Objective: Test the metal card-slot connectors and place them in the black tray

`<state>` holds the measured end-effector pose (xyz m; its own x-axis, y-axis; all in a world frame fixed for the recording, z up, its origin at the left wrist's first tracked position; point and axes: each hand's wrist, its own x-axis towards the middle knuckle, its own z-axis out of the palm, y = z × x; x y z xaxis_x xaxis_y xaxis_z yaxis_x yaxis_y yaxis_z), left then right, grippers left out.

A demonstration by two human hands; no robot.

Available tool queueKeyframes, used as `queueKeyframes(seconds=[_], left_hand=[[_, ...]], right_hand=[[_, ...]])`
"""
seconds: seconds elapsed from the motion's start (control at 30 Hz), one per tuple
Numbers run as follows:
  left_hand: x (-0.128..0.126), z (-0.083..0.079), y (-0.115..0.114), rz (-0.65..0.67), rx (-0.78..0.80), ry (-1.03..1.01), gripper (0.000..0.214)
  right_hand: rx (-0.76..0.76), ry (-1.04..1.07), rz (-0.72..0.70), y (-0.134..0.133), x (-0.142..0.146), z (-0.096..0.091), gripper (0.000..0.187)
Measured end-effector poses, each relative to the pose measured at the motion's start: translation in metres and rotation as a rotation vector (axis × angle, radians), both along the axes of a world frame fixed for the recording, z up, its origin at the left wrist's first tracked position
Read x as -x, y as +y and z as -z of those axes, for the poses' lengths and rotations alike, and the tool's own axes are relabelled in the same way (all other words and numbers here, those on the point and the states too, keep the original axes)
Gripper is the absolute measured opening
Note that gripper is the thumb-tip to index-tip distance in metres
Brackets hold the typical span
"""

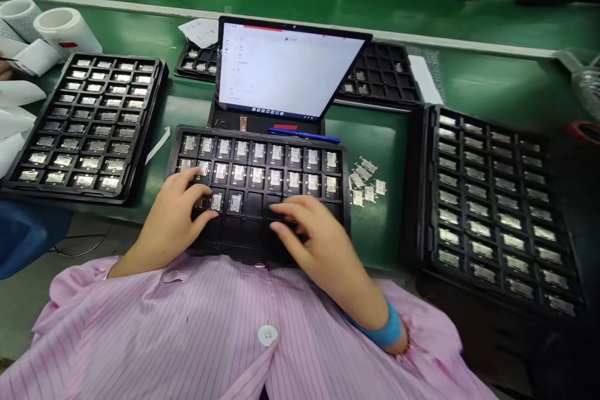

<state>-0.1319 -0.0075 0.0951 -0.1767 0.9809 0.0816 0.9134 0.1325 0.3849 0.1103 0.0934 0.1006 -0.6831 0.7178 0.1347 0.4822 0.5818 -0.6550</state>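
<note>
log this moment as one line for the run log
left hand: on metal parts in black tray | right hand: over lower tray pockets | nearby: loose parts, tablet

Green workbench (379,225), black compartment trays (424,200), a tablet (290,69), loose small parts (364,181), probably metal

Head cam's sitting on my head, facing fwd & down, looking from close range over my pink striped smock (187,325) at my L hand (171,219), R hand (314,237) & black tray (262,132), w/ green workbench (384,244) spreading out beyond.
</note>
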Motion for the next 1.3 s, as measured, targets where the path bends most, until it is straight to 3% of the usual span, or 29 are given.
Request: queueKeyframes(seconds=[0.07,0.2,0.4,0.67,0.83,0.93,1.03,1.13,1.23,1.3], left_hand=[[-0.005,-0.001,0.009,0.022,0.056,0.008,0.022],[-0.006,0.000,0.015,0.040,0.104,0.001,0.024],[-0.003,0.002,0.013,0.063,0.097,-0.058,0.019],[-0.003,0.004,0.013,0.084,0.026,-0.088,0.019],[-0.004,0.007,0.007,0.144,-0.091,-0.142,0.007],[-0.007,0.004,0.002,0.064,-0.118,-0.378,0.003],[-0.016,-0.007,-0.001,-0.088,-0.075,-0.870,0.013],[-0.025,-0.020,-0.002,-0.123,0.019,-1.245,0.023],[-0.030,-0.027,0.000,-0.081,0.096,-1.394,0.023],[-0.032,-0.028,0.000,-0.067,0.127,-1.432,0.023]], right_hand=[[0.072,-0.030,-0.147,-0.005,0.027,-0.002,0.018],[0.054,-0.105,-0.172,-0.005,0.053,0.004,0.020],[0.074,-0.084,-0.153,-0.002,0.051,0.006,0.021],[-0.021,-0.055,-0.130,-0.003,0.067,0.018,0.015],[0.070,0.058,-0.148,-0.004,0.059,0.022,0.022],[0.252,0.236,-0.021,-0.008,0.050,0.014,0.026],[0.481,0.363,0.036,-0.013,0.041,-0.002,0.021],[0.620,0.415,0.015,-0.020,0.036,-0.016,0.028],[0.684,0.435,0.025,-0.025,0.035,-0.021,0.048],[0.708,0.450,0.033,-0.027,0.035,-0.021,0.052]])
